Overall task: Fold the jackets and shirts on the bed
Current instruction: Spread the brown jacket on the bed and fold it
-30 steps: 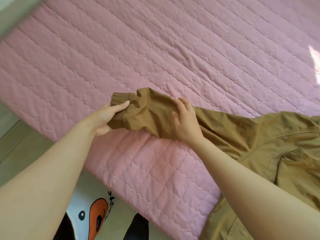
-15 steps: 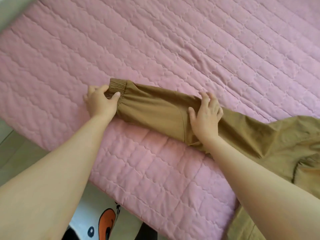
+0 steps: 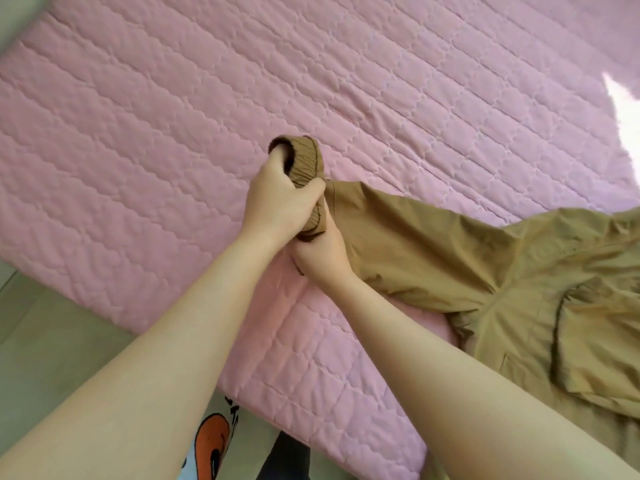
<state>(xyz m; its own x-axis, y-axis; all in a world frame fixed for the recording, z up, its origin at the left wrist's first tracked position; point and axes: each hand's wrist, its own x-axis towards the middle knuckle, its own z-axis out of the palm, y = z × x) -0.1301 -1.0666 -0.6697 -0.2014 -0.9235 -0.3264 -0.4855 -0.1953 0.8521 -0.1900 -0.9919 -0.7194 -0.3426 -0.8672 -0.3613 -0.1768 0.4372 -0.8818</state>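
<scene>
The brown jacket (image 3: 519, 306) lies to the right of both hands, its sleeve (image 3: 398, 230) reaching to them. The left hand (image 3: 277, 206) curls tight round the stretchy cuff (image 3: 306, 157). The right hand (image 3: 322, 254), touching just below, grips the sleeve. A pink quilted bed (image 3: 173, 116) lies underneath.

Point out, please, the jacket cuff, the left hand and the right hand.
jacket cuff (image 3: 306, 157): head view, on the gathered elastic band above the thumb.
left hand (image 3: 277, 206): head view, on the back of the hand.
right hand (image 3: 323, 254): head view, on the back of the hand.
</scene>
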